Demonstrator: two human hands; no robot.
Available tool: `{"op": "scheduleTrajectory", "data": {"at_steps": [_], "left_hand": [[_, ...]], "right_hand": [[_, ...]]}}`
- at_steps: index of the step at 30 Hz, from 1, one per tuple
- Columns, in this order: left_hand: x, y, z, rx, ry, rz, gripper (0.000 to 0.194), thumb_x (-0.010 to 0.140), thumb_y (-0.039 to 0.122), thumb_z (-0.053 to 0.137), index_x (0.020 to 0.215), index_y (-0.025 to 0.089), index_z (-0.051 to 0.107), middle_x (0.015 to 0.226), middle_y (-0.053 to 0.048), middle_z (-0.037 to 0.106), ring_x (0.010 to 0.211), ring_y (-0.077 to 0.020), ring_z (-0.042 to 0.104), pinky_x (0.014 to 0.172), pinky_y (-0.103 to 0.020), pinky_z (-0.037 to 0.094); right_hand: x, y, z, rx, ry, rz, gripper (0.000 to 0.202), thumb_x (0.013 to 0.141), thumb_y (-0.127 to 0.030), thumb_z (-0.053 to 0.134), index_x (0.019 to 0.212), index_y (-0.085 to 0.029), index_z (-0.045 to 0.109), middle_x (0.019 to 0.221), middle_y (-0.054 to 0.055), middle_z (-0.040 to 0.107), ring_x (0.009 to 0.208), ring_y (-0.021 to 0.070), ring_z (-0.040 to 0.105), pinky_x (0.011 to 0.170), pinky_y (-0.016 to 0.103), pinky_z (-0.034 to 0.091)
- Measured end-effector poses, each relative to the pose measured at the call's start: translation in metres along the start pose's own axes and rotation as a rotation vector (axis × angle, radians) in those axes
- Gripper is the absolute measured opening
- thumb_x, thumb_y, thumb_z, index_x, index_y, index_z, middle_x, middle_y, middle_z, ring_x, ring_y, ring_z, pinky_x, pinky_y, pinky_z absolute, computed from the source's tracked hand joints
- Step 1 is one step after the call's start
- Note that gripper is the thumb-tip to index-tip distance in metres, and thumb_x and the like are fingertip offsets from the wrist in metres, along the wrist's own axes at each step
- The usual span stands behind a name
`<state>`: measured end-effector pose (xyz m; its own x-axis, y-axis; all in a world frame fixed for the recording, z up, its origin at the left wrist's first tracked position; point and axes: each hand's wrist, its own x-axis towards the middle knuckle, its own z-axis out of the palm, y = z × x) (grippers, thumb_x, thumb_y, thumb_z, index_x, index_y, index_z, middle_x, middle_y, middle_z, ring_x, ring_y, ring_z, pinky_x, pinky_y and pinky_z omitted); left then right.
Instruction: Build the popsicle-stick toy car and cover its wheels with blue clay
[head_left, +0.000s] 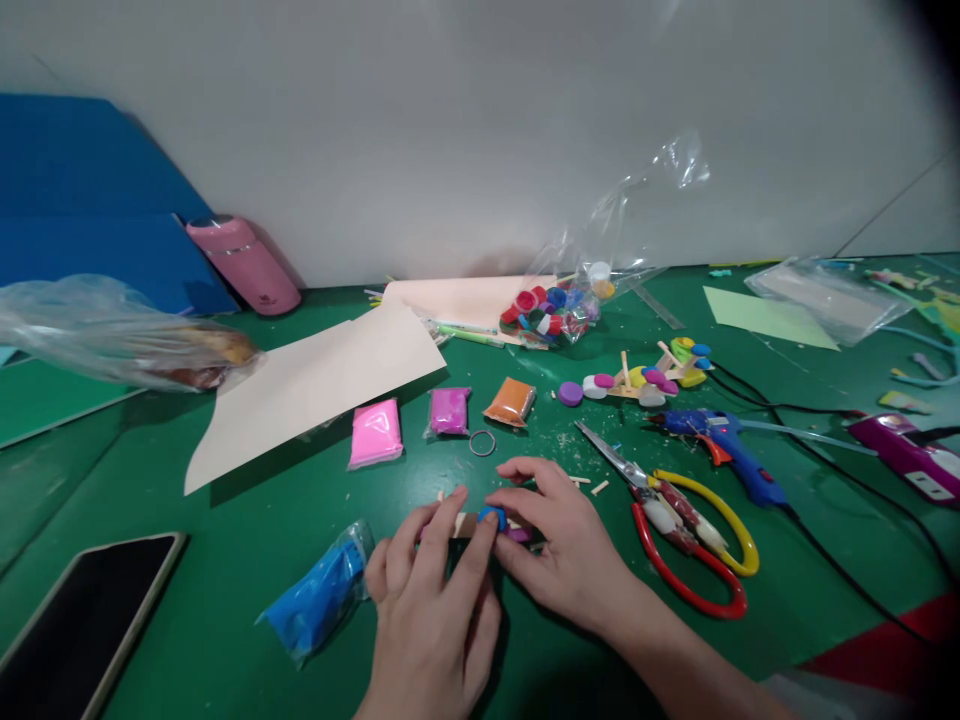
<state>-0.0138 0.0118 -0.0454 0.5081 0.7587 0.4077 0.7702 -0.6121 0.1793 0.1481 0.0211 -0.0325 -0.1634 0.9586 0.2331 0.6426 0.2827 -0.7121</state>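
Note:
My left hand (pixel 435 580) curls over a small build with a wooden piece (pixel 465 526) and purple parts (pixel 519 534), low on the green table. Its index fingertip presses a small round blue piece (pixel 491 516), which may be clay or a cap. From the right, my right hand (pixel 559 535) closes its thumb and fingers around the same blue piece. The fingers hide much of the build. Just left of my left hand lies a packet of blue clay (pixel 319 595). Beyond the hands are pink (pixel 376 433), magenta (pixel 449 411) and orange (pixel 511 401) clay packets and a metal ring (pixel 482 442).
Scissors (pixel 675 520) and a blue glue gun (pixel 724 445) with cables lie to the right. Behind are a stick-and-cap model (pixel 637 380) and a bag of bottle caps (pixel 559 310). A phone (pixel 82 630), cream paper (pixel 322 385) and pink bottle (pixel 251 265) are left.

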Motion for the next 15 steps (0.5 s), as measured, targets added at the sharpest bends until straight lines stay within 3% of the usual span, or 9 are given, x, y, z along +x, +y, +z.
{"op": "scheduleTrajectory", "data": {"at_steps": [9,15], "left_hand": [[-0.0009,0.0028,0.0001,-0.036,0.017,-0.032,0.04,0.073,0.011,0.049,0.112,0.021,0.051,0.124,-0.014,0.043,0.107,-0.0333,0.039,0.079,-0.05,0.035],[-0.0014,0.0019,0.0019,-0.052,0.042,-0.035,0.04,0.073,0.011,0.049,0.111,0.02,0.053,0.124,-0.014,0.044,0.107,-0.0338,0.039,0.08,-0.05,0.034]], "right_hand": [[-0.0011,-0.0023,0.001,0.016,-0.024,0.017,0.032,0.071,-0.018,0.056,0.102,-0.022,0.06,0.114,0.008,0.047,0.103,0.0215,0.046,0.085,0.036,0.042],[0.0008,-0.0033,0.0014,-0.002,-0.037,0.007,0.028,0.069,-0.015,0.056,0.096,-0.021,0.062,0.114,0.007,0.047,0.103,0.0214,0.046,0.084,0.036,0.042]]}}
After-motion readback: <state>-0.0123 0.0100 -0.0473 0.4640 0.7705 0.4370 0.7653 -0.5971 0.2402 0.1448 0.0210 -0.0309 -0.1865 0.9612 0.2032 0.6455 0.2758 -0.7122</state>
